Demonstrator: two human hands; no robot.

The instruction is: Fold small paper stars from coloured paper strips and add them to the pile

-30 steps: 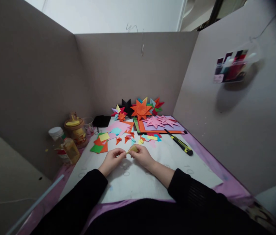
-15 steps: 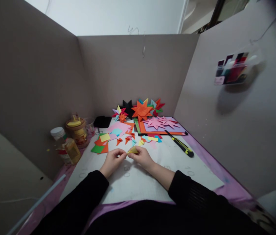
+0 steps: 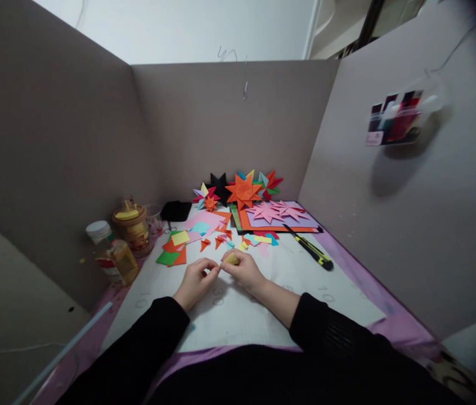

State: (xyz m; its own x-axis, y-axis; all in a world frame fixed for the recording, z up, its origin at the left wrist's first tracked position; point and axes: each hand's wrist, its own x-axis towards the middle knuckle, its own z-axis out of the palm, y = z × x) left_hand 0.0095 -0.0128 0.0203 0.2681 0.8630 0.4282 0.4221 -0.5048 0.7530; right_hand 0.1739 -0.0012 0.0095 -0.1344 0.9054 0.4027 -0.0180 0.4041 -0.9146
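A small yellow paper piece (image 3: pixel 232 259) is pinched in the fingers of my right hand (image 3: pixel 244 272), above the white board (image 3: pixel 255 326). My left hand (image 3: pixel 197 279) is closed in a pinch, its fingertips meeting those of my right hand; whether it grips the paper's edge is too small to make out. Just beyond my hands lie small folded orange pieces (image 3: pixel 205 244) and a folded yellow piece (image 3: pixel 243 246). Coloured squares, among them a green one (image 3: pixel 167 257) and a yellow one (image 3: pixel 180 237), lie to the left.
A yellow-black cutter (image 3: pixel 311 250) lies at the right. Paper stars (image 3: pixel 244 191) stand against the back panel; pink stars (image 3: pixel 265 212) rest on stacked sheets (image 3: pixel 278 225). At the left are a glue bottle (image 3: pixel 113 253), a brown jar (image 3: pixel 134 230) and a black object (image 3: pixel 176 211).
The yellow paper has turned slightly and sits lower between my right fingers. Both hands stay close together. The whole view has shifted a little.
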